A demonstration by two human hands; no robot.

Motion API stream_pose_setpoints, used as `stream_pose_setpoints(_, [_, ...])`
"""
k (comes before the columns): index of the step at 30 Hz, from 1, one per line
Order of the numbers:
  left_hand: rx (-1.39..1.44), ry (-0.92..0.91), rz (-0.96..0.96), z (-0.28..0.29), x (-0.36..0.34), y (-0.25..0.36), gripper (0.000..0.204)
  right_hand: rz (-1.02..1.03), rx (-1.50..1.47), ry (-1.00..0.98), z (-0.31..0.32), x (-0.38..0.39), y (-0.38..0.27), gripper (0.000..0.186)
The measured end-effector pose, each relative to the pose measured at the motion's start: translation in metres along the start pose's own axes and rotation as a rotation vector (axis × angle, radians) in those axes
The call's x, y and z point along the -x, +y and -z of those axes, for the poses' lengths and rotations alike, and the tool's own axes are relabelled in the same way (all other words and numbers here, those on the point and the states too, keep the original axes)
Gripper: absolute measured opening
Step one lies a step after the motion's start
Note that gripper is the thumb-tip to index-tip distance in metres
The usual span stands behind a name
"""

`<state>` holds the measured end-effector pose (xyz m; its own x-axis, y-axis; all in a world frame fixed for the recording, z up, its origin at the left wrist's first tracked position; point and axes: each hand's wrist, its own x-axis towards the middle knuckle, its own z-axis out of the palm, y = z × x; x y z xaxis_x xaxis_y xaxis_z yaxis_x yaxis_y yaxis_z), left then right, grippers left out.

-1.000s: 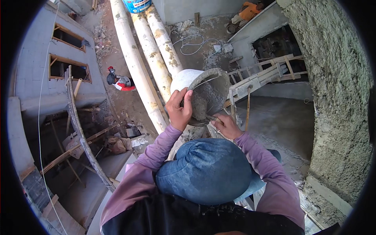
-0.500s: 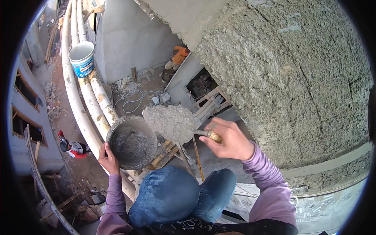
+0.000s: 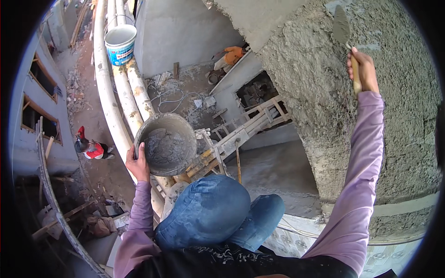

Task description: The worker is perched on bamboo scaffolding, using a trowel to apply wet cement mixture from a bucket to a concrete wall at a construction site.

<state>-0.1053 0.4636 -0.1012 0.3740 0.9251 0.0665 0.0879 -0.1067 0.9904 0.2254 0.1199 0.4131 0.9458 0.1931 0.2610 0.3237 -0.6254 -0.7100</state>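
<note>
My left hand (image 3: 138, 165) grips the near left rim of a round bucket (image 3: 189, 132), its thumb over the edge. Grey wet mortar (image 3: 162, 147) lies inside. High at the right, my right hand (image 3: 364, 69) is wrapped round the wooden handle of a pointed trowel (image 3: 342, 25). The blade has only a thin grey film and lies against or just above the rough mortar-coated wall (image 3: 333, 120); contact cannot be made out. My right arm is stretched far out along that wall.
A white and blue pail (image 3: 119, 44) stands on long pale poles (image 3: 107, 92) at the left. Below are a wooden frame (image 3: 232, 143), a coiled hose (image 3: 174, 104) and rubble. One person in red (image 3: 95, 150) and another in orange (image 3: 232, 56) are far down.
The trowel went from beside the bucket, heaped with mortar, up and right to the wall; the heap is off its blade. My left hand still holds the bucket. The view shifted slightly.
</note>
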Motion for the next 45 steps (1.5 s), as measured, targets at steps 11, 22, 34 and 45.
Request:
stream_pose_setpoints(11, [0.643,-0.262,0.431,-0.03,0.029,-0.002,0.055,0.134,0.674,-0.397,-0.126,0.169,0.051,0.024])
stream_pose_setpoints(22, [0.423,-0.552,0.037,-0.047,0.063,0.036,0.058,0.383,0.524,-0.76,-0.345,0.329,0.221,0.018])
stream_pose_setpoints(34, [0.524,-0.747,0.228,-0.086,0.093,0.064,0.055,0.12,0.435,-0.721,-0.252,0.335,0.243,0.023])
stream_pose_setpoints(45, [0.539,-0.984,0.22,-0.132,0.144,0.113,0.056,-0.287,0.127,-0.723,-0.197,0.363,0.264,0.028])
